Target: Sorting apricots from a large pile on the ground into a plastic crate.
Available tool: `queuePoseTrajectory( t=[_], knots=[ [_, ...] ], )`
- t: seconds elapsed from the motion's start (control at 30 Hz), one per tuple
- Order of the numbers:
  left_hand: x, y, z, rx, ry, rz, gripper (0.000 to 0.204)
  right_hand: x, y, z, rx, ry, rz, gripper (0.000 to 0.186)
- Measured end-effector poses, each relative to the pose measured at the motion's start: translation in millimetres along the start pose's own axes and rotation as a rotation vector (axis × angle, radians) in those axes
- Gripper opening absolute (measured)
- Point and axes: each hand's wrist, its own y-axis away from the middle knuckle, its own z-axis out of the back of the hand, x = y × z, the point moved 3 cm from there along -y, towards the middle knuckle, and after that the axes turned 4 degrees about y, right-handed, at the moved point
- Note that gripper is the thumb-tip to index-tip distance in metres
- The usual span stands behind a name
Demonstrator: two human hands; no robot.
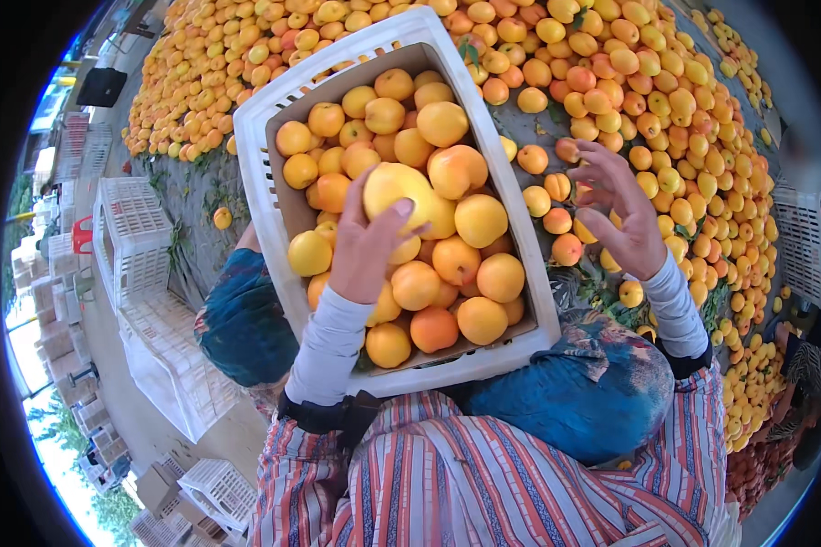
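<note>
A white plastic crate (252,164) lined with brown cardboard sits tilted before me, filled with yellow-orange, peach-like fruit (434,329). Over its middle, my left hand (363,239) has its thumb and fingers closed around a large yellow peach (392,190), just above the other fruit. My right hand (622,208) is outside the crate's right side, above the loose fruit on the ground. Its fingers are spread and curved, with nothing between them. Fruit near those fingertips lies close below, and I cannot tell whether they touch it.
A big heap of the same fruit (693,118) spreads behind and right of the crate on a dark sheet (520,123). White crates (135,214) stand at left, another (807,232) at far right. Blue patterned cloth (570,392) bulges by the crate's near corner. Someone (807,387) is at the right edge.
</note>
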Motion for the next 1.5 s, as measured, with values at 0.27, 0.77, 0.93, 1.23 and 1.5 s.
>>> queuePoseTrajectory(
  t=[0.27,0.77,0.93,1.23,1.5],
  knots=[
    [-11.2,-32.4,99.7,-0.216,-0.254,-0.055,0.044,-81.6,60.5,-0.7,-0.161,-0.16,-0.389,0.045],
    [49.5,-93.5,61.2,0.11,-0.715,-0.043,0.06,-123.4,111.4,-15.7,-0.179,-0.042,-0.549,0.04],
    [52.5,-94.0,55.7,0.121,-0.773,-0.129,0.055,-134.4,112.7,-23.9,-0.188,0.045,-0.498,0.04],
    [52.6,-86.6,42.8,0.208,-0.723,-0.089,0.056,-171.6,86.8,-0.2,-0.21,0.191,-0.446,0.039],
    [53.4,-88.9,46.3,0.172,-0.741,-0.053,0.053,-237.0,55.6,51.6,-0.362,0.322,-0.493,0.033]
  ],
)
